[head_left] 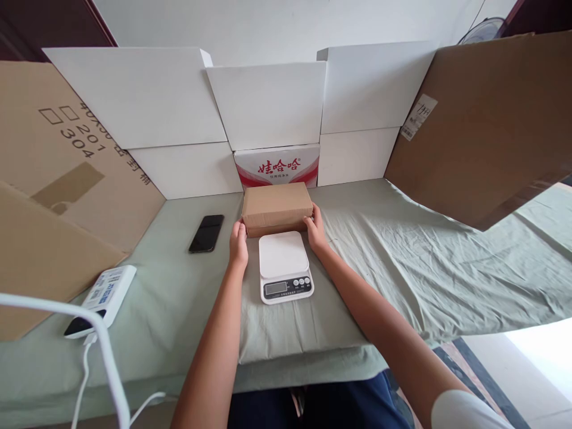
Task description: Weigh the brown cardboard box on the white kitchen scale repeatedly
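Note:
A small brown cardboard box [277,202] is on the green cloth just behind a white digital kitchen scale [284,256]. My left hand [238,241] grips the box at its left end, and my right hand [315,227] grips the right end, with the thumb against its front. The fingers behind each end are partly hidden. Nothing lies on the scale's white platform, and its grey display and round buttons face me. Whether the box's underside rests fully on the cloth I cannot tell.
Left of the box lies a black smartphone [206,233]. A white power bank [103,301] with a white cable [84,375] is nearer the left edge. Large cardboard panels [482,119] and white boxes [268,107] wall in the back and sides. Wrinkled green cloth [402,280] covers the table.

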### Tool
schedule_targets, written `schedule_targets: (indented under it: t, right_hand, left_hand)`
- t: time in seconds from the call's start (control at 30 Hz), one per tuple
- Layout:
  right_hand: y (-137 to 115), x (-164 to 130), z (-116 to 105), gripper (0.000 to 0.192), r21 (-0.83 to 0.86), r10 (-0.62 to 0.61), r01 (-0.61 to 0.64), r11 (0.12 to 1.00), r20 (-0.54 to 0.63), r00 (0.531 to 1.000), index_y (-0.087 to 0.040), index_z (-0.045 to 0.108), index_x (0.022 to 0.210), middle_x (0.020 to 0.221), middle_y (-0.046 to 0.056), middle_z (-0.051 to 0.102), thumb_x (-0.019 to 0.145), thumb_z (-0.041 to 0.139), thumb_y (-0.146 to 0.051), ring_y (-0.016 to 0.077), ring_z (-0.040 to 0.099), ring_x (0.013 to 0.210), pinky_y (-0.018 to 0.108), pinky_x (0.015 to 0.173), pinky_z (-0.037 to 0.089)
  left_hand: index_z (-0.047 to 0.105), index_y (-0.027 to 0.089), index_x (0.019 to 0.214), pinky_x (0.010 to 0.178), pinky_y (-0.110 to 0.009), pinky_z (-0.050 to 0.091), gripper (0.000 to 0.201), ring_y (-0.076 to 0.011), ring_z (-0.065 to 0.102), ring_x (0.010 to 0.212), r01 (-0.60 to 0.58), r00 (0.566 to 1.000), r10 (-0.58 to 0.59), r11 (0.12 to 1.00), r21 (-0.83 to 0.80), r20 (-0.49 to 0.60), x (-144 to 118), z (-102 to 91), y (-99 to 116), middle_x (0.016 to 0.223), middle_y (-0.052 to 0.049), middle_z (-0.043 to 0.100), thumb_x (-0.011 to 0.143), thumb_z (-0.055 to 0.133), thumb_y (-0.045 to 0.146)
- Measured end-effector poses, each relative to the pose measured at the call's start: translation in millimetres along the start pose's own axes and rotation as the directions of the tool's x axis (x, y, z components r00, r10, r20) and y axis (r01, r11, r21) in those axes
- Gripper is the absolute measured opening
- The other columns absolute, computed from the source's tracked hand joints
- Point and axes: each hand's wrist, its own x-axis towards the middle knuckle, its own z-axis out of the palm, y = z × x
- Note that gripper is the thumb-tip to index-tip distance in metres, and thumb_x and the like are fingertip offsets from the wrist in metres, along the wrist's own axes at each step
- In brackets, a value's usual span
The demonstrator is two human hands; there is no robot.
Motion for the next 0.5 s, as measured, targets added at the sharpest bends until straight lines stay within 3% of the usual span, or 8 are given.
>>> schedule_targets:
  t: [0.5]
  right_hand:
    - [3.4,2.9,-0.7,0.054,0.013,-0.007,0.007,1.0,0.004,1.0,-0.026,0.047,0.135,0.145,0.008,0.054,0.081,0.051,-0.031,0.0284,0.049,0.129,0.049,0.112,0.042]
  left_hand:
    - [0.062,0.023,0.119,0.113,-0.04,0.041,0.052,-0.0244,0.056,0.134,0.013,0.999,-0.014,1.0,0.019,0.037,3.0,-3.4,-3.5,0.137,-0.012,0.064,0.091,0.051,0.065]
